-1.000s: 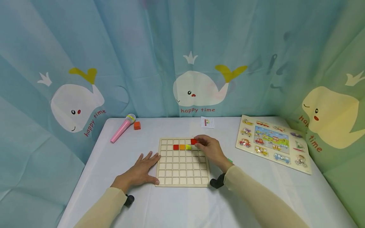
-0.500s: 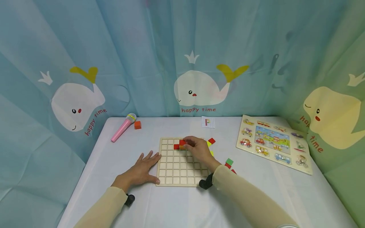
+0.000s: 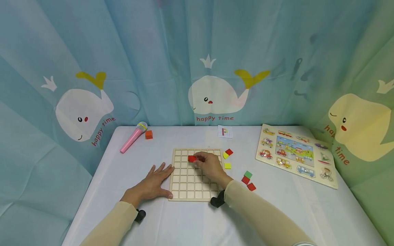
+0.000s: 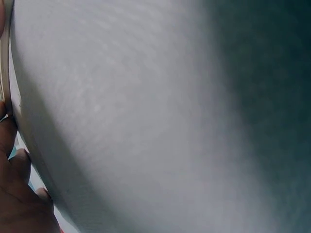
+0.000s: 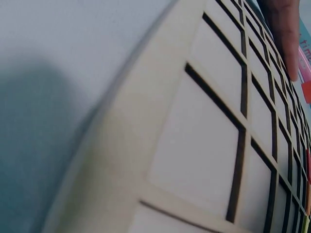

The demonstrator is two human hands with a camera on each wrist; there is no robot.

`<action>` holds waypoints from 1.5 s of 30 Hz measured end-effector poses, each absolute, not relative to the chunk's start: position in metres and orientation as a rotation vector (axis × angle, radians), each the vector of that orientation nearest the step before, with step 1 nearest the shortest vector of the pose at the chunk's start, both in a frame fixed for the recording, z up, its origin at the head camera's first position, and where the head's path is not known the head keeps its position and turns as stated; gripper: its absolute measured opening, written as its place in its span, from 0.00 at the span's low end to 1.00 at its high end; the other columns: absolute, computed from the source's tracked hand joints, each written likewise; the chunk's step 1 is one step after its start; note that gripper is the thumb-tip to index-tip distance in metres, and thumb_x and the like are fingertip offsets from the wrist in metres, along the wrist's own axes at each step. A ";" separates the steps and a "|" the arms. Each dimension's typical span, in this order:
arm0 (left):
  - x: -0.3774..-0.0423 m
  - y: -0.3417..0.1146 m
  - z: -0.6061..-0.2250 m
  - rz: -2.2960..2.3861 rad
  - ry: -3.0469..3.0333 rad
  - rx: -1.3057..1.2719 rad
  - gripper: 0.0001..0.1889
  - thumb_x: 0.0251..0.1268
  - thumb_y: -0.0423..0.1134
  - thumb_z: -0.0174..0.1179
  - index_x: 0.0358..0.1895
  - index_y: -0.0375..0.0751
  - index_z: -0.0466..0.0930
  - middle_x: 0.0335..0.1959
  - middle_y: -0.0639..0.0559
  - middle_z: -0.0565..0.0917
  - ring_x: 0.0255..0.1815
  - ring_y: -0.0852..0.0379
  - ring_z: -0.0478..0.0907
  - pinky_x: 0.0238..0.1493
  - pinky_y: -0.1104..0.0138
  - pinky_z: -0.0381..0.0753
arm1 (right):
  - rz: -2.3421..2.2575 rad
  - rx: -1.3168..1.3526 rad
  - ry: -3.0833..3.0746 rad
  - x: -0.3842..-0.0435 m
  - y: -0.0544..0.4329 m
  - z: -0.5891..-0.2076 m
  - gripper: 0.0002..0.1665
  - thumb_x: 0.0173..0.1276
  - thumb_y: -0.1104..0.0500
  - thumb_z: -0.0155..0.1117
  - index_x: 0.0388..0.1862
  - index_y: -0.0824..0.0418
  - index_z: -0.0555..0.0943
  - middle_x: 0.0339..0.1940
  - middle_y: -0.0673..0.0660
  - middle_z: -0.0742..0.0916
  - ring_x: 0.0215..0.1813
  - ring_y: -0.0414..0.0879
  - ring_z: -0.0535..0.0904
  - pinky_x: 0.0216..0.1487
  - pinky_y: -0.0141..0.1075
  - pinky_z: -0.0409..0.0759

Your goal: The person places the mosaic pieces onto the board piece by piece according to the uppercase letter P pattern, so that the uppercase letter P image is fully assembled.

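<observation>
Currently the right hand is pinching a red tile between thumb and forefinger over the gridded wooden board, at the compartment third from the left in the second row from the far edge; whether the piece is sitting fully inside, one cannot tell. At the margin of the right wrist view, strips of an orange tile and a yellow tile are showing in the grid. The left hand is grasping nothing: its fingers are spreading flat on the table, with a fingertip and the thumb touching the board's left edge. A loose yellow tile is lying just beside the right rim, and a green tile is lying farther out. Well apart, a puzzle board is holding vehicle pieces around its central picture.
</observation>
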State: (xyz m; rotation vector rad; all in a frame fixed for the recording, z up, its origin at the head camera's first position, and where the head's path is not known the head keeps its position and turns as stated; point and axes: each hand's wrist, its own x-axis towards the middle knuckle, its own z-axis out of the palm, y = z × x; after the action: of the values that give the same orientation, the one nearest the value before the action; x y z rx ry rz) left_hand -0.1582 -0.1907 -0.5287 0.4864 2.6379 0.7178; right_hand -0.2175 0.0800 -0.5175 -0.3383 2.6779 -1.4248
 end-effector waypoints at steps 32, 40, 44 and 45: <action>-0.159 -0.191 -0.528 0.699 2.636 0.503 0.60 0.50 0.59 0.80 0.85 0.46 0.56 0.87 0.49 0.57 0.90 0.44 0.41 0.88 0.44 0.32 | -1.189 -0.393 2.756 -0.215 0.068 -0.525 0.14 0.71 0.62 0.73 0.55 0.61 0.89 0.43 0.52 0.92 0.42 0.44 0.82 0.49 0.40 0.86; -0.158 -0.191 -0.526 0.727 2.632 0.510 0.60 0.50 0.58 0.80 0.85 0.45 0.57 0.87 0.47 0.57 0.90 0.43 0.42 0.87 0.42 0.31 | -1.184 -0.403 2.754 -0.215 0.067 -0.523 0.14 0.70 0.62 0.74 0.54 0.61 0.90 0.45 0.53 0.93 0.44 0.45 0.83 0.53 0.42 0.87; -0.158 -0.191 -0.526 0.726 2.629 0.510 0.60 0.50 0.58 0.80 0.85 0.45 0.57 0.87 0.47 0.57 0.90 0.43 0.41 0.87 0.43 0.31 | -1.169 -0.400 2.760 -0.214 0.067 -0.524 0.14 0.70 0.62 0.74 0.54 0.60 0.90 0.48 0.54 0.93 0.46 0.45 0.84 0.56 0.44 0.87; -0.158 -0.191 -0.526 0.725 2.629 0.511 0.60 0.50 0.59 0.80 0.85 0.45 0.57 0.87 0.47 0.57 0.90 0.43 0.41 0.87 0.43 0.31 | -1.167 -0.396 2.759 -0.214 0.067 -0.524 0.14 0.70 0.62 0.74 0.54 0.60 0.90 0.48 0.54 0.93 0.47 0.45 0.84 0.56 0.44 0.87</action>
State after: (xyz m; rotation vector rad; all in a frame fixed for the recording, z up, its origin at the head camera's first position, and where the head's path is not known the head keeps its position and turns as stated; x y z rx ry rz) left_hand -0.1577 -0.1914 -0.5259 0.5114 2.6291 0.7247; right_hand -0.2142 0.0668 -0.5236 -0.3959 2.7585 -1.1674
